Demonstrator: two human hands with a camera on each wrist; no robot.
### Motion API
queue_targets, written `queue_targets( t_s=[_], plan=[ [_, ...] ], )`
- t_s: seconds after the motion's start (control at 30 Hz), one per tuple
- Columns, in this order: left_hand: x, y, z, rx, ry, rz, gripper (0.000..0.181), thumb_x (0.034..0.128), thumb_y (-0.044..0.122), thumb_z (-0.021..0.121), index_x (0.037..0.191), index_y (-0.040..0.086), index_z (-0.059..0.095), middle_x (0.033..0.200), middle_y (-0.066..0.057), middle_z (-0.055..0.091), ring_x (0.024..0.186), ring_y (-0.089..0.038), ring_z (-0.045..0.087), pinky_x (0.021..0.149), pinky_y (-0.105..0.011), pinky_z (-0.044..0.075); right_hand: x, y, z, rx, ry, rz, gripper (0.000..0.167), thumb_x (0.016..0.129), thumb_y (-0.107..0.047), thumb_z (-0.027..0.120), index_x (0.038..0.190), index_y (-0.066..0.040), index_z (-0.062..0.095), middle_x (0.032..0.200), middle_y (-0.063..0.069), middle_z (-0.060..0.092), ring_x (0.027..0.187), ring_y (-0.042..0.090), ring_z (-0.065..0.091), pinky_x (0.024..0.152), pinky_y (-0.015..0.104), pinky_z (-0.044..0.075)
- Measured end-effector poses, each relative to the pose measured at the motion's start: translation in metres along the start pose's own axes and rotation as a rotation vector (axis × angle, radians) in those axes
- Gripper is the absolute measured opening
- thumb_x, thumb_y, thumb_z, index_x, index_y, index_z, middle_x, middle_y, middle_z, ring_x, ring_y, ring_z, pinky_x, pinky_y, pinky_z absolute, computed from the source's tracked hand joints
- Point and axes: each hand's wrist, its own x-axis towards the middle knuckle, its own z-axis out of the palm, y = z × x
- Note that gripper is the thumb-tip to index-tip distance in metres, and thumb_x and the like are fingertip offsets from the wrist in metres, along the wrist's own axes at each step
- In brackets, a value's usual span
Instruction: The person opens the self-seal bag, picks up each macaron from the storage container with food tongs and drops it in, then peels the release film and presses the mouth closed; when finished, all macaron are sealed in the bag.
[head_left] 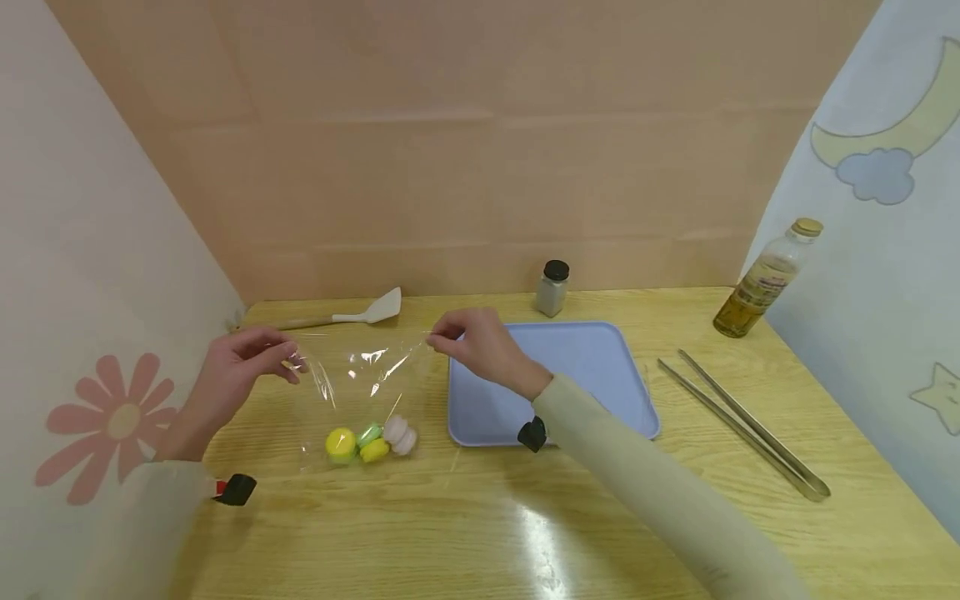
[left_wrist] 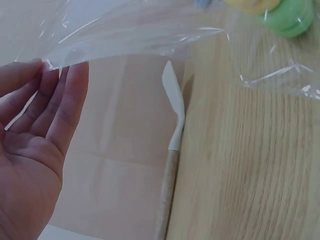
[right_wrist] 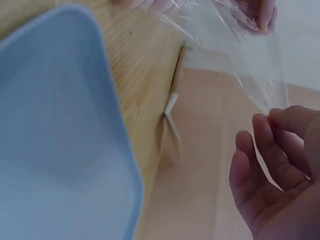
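A clear plastic bag (head_left: 352, 379) hangs between my two hands over the left part of the table. Its upper left corner is pinched by my left hand (head_left: 243, 367), thumb against fingers. My right hand (head_left: 483, 346) pinches the upper right corner, above the left edge of the blue tray. Several small macaron-like pieces lie at the bottom of the bag: a yellow one (head_left: 341, 444), green and yellow ones in the middle, and a pale pinkish one (head_left: 400, 435). In the right wrist view the bag's corner (right_wrist: 267, 102) runs to my thumb and fingertip.
The blue tray (head_left: 585, 358) lies under my right forearm. Behind the bag rests a white spatula (head_left: 382, 307) with a wooden handle. A black-capped jar (head_left: 552, 290) stands behind the tray. Metal tongs (head_left: 750, 429) and an oil bottle (head_left: 761, 283) are at the right.
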Motion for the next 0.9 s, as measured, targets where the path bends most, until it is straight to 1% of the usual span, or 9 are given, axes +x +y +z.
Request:
queue_targets(
  t_s=[0.1,0.23,0.37,0.43,0.5,0.57,0.7,0.83,0.9],
  plan=[
    [0.012,-0.012,0.001,0.042,0.023,-0.076,0.015,0.1013,0.001,0.059,0.107,-0.012,0.065,0.087,-0.017,0.07,0.073,-0.025,0.07,0.067,-0.034,0.061,0.009,0.012,0.003,0.008,-0.021,0.088,0.012,0.096,-0.017,0.071,0.092,-0.009,0.079,0.083,0.002,0.074,0.072,0.01,0.063,0.064,0.025,0.051],
    [0.025,-0.028,0.003,0.13,0.014,-0.171,0.028,0.1028,0.011,0.061,0.112,-0.016,0.062,0.091,-0.018,0.069,0.076,-0.022,0.071,0.07,-0.035,0.062,0.017,0.026,0.007,0.018,-0.053,0.194,0.014,0.096,-0.017,0.071,0.092,-0.007,0.079,0.084,0.008,0.074,0.072,0.013,0.064,0.061,0.026,0.049],
    [0.035,-0.044,0.007,0.17,0.004,-0.26,0.034,0.1035,0.012,0.06,0.116,-0.019,0.058,0.096,-0.027,0.064,0.079,-0.026,0.071,0.072,-0.039,0.062,0.021,0.036,0.011,0.004,-0.082,0.272,0.017,0.096,-0.017,0.07,0.093,-0.004,0.079,0.079,0.002,0.073,0.071,0.013,0.065,0.06,0.025,0.05],
    [0.04,-0.051,0.01,0.203,0.0,-0.302,0.033,0.1037,0.011,0.059,0.117,-0.02,0.058,0.097,-0.028,0.063,0.08,-0.027,0.07,0.072,-0.039,0.062,0.023,0.039,0.014,-0.032,-0.089,0.305,0.017,0.096,-0.018,0.07,0.093,-0.004,0.08,0.077,-0.001,0.072,0.068,0.012,0.063,0.058,0.024,0.049],
    [0.043,-0.057,0.013,0.263,-0.008,-0.339,0.03,0.1034,0.01,0.059,0.115,-0.018,0.06,0.095,-0.026,0.065,0.078,-0.027,0.069,0.07,-0.038,0.062,0.024,0.042,0.017,-0.082,-0.097,0.331,0.017,0.095,-0.018,0.071,0.09,-0.005,0.08,0.075,-0.003,0.071,0.064,0.011,0.06,0.055,0.023,0.046],
    [0.045,-0.061,0.015,0.338,-0.015,-0.359,0.028,0.1032,0.01,0.06,0.113,-0.015,0.063,0.092,-0.022,0.067,0.075,-0.025,0.068,0.065,-0.035,0.061,0.024,0.045,0.021,-0.146,-0.107,0.361,0.016,0.094,-0.018,0.071,0.087,-0.008,0.08,0.073,-0.004,0.07,0.06,0.01,0.055,0.052,0.022,0.042],
    [0.049,-0.068,0.02,0.507,-0.028,-0.36,0.023,0.102,0.013,0.062,0.108,-0.009,0.069,0.087,-0.017,0.068,0.069,-0.02,0.062,0.057,-0.029,0.054,0.025,0.049,0.026,-0.237,-0.131,0.427,0.016,0.094,-0.019,0.07,0.084,-0.013,0.081,0.072,-0.005,0.068,0.055,0.009,0.05,0.048,0.023,0.037],
    [0.052,-0.075,0.025,0.669,-0.078,-0.366,0.02,0.1003,0.015,0.063,0.103,-0.002,0.072,0.086,-0.01,0.068,0.074,-0.02,0.059,0.065,-0.031,0.05,0.023,0.047,0.028,-0.272,-0.146,0.456,0.018,0.096,-0.02,0.069,0.085,-0.014,0.081,0.07,-0.004,0.068,0.054,0.011,0.052,0.046,0.024,0.038],
    [0.052,-0.077,0.027,0.72,-0.108,-0.378,0.019,0.0995,0.017,0.064,0.101,-0.001,0.072,0.087,-0.008,0.068,0.078,-0.022,0.059,0.07,-0.036,0.05,0.022,0.046,0.028,-0.276,-0.152,0.461,0.017,0.097,-0.022,0.069,0.087,-0.014,0.081,0.073,-0.003,0.069,0.056,0.012,0.055,0.047,0.025,0.041]
  ],
)
